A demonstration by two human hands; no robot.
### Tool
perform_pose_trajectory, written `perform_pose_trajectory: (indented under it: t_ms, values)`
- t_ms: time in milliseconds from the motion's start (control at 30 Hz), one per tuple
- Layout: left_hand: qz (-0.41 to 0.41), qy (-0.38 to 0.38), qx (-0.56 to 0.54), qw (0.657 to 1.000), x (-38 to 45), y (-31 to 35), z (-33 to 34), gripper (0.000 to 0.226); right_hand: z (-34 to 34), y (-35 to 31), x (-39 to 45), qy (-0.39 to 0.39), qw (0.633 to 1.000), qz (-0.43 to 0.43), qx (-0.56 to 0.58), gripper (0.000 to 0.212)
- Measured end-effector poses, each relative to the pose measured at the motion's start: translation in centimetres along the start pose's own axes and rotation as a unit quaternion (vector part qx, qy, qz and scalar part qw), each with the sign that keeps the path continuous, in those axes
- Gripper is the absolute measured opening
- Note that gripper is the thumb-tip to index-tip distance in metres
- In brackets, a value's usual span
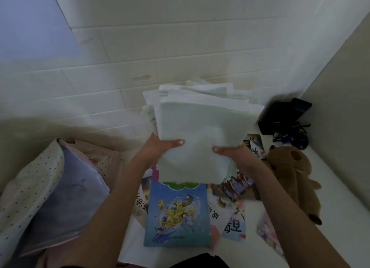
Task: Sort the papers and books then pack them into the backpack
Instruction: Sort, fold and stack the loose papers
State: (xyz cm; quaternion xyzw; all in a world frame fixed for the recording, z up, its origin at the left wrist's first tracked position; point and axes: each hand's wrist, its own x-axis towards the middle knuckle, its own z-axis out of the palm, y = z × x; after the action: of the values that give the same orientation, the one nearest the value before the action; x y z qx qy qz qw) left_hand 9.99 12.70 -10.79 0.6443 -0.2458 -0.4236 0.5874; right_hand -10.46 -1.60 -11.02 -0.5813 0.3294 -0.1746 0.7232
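1. Above the middle of the bed [330,197], lifted in both hands: a thick stack of white papers [200,131], edges uneven, upper sheets fanned toward the far wall.
2. Left hand [160,147] clamped on the stack's near left edge, thumb across the top sheet, fingers hidden underneath; right hand [230,150] mirrored on the near right edge, thumb on top. Holding the papers on both sides, probably to keep loose sheets from sliding while squaring them into one pile.
3. Directly below, flat on the bed: a blue illustrated book [177,213], with more colourful books [232,205] and printed sheets spread to its right and partly under it. Not yet gathered, so sorting looks only partly done.
4. Far right, near the corner: a dark bag-like shape with straps, likely the backpack [280,119]. Too dim to tell whether open or what sits inside; no papers visibly in it.
5. Right of the books, a brown plush toy [290,167]. Left, a dotted pillow [30,187] and bluish bedding.
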Motion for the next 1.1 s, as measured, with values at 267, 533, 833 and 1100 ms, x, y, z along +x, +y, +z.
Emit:
perform_pose_trajectory:
  t_ms: [267,533,833,1100]
  values:
    - [0.063,0.013,0.075,0.995,-1.1,0.6,-0.2,0.055,-0.1,0.0,-1.1,0.012,0.996,-0.054,-0.070,0.053]
    - [0.060,0.010,0.007,0.998,-1.4,0.8,2.5,0.039,1.8,0.5,-0.7,0.108,0.989,-0.096,0.003,0.034]
    - [0.055,-0.060,0.039,0.996,-1.5,0.6,1.8,0.041,-1.7,-0.7,-2.2,0.044,0.993,-0.106,-0.024,0.034]
    - [0.061,0.022,-0.025,0.998,-0.9,1.3,3.4,0.035,0.6,-2.0,-1.7,0.135,0.969,-0.166,-0.126,0.031]
